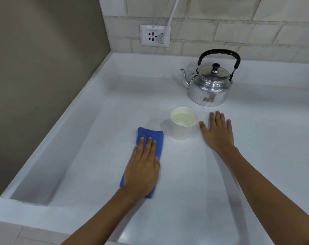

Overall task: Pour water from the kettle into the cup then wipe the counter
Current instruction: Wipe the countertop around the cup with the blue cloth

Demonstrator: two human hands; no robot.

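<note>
Pressing flat, fingers together, the left hand (143, 167) holds the blue cloth (150, 138) on the counter (185, 200) at lower centre; wiping remains. The cup (184, 123), mid-frame, seems to hold water, the kettle (210, 85) upright behind. The right hand (217, 131) rests open, empty.

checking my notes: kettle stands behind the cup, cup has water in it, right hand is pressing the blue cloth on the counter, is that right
One slip: the left hand presses the blue cloth, not the right. The right hand lies flat on the bare counter beside the cup. The head view shows this. The kettle does stand behind the cup, which holds water.
</note>
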